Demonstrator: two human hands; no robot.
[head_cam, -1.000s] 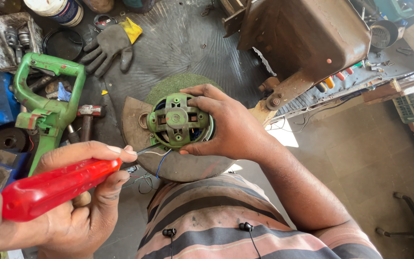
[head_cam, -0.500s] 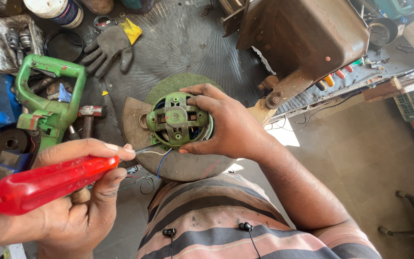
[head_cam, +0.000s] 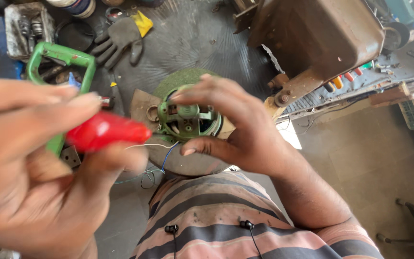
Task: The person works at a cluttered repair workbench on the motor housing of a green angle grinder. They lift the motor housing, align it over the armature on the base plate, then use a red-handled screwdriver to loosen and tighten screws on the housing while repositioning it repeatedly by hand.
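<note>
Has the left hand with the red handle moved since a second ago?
Yes. The left hand and red handle rose toward the camera, now covering part of the green tool grip, which stayed on the floor.

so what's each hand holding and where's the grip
The left hand grips a red tool handle around its near end. The right hand clasps the green motor part by its rim, thumb below.
</note>
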